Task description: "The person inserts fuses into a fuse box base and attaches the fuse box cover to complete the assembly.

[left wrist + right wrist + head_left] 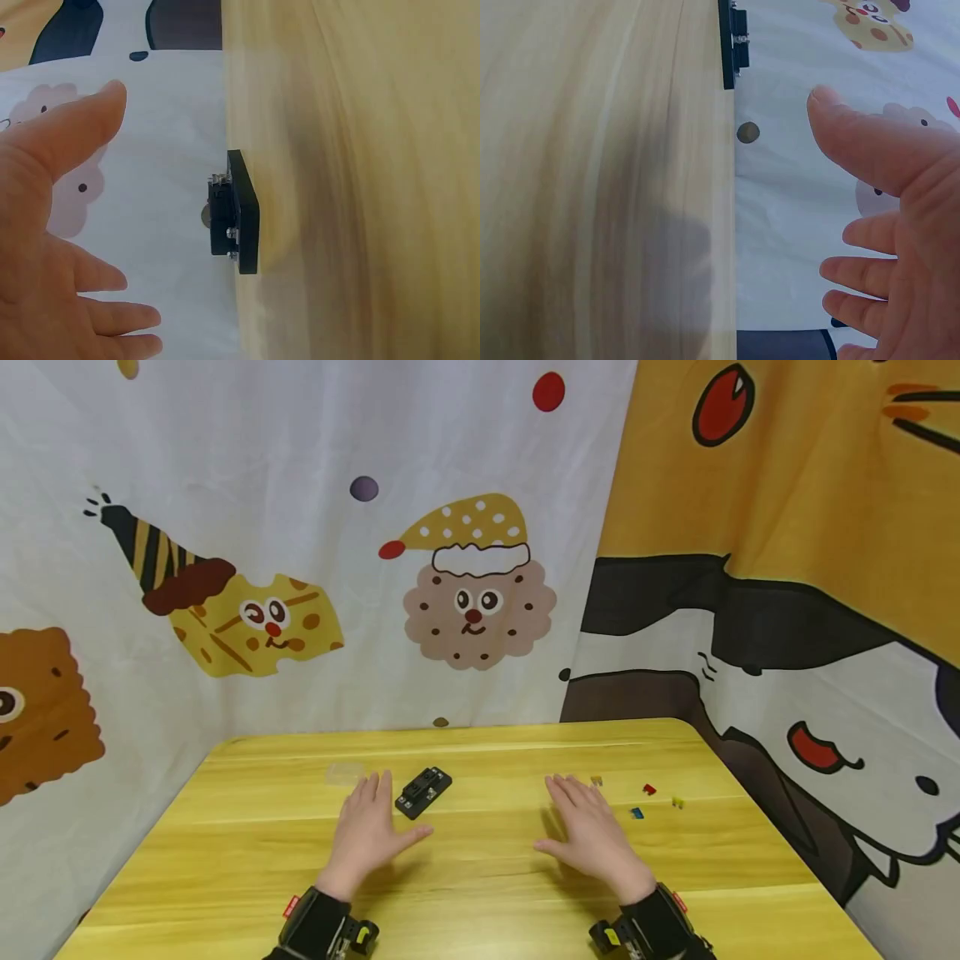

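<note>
Both hands hover over the wooden table with fingers extended and nothing held. My left hand (363, 835) is just left of a black rectangular block (423, 792) with raised black parts and small metal screws or terminals. In the left wrist view the block (241, 217) lies beyond the thumb, untouched. My right hand (588, 835) is left of several tiny coloured pieces: a blue one (637, 813), a red one (649, 789), a yellow one (678, 802) and a tan one (596, 781) near its fingertips. Their exact kind is too small to tell.
A clear, flat, see-through piece (345, 773) lies on the table (480, 893) behind the left hand's fingers. Printed cloth (480, 693) hangs directly behind the table's back edge and along its right side. Each wrist wears a black strap with a camera.
</note>
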Tool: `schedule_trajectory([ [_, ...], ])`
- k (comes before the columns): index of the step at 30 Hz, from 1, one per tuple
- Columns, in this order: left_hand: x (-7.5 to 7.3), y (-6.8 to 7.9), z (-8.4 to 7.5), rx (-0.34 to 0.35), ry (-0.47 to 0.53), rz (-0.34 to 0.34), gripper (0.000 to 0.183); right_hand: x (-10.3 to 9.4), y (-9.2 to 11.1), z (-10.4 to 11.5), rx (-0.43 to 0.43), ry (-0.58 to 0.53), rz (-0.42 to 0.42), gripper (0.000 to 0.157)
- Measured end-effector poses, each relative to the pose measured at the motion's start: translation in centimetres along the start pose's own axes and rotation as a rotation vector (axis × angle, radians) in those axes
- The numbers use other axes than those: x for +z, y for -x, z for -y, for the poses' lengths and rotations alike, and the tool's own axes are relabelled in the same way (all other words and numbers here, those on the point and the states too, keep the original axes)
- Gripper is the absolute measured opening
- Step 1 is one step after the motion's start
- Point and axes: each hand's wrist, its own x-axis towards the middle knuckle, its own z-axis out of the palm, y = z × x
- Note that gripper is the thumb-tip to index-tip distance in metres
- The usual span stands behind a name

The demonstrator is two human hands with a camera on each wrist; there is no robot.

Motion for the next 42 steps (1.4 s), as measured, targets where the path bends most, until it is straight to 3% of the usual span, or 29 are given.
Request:
schedule_trajectory([
  [6,0.2,-0.7,0.2,-0.019,0.015,0.016,0.103,0.4,-0.6,0.0,-0.005,-0.035,-0.015,0.095],
  [18,1.1,-2.5,0.5,-0.119,0.09,0.114,0.093,1.5,-1.4,0.0,0.087,-0.16,0.041,0.086],
  [27,1.5,-3.6,0.5,-0.098,0.063,0.079,0.076,1.7,-2.0,0.7,0.067,-0.195,0.054,0.083],
  [42,2.4,-4.3,0.8,-0.187,-0.007,0.134,0.063,2.7,-3.1,2.0,0.038,-0.236,0.109,0.083],
])
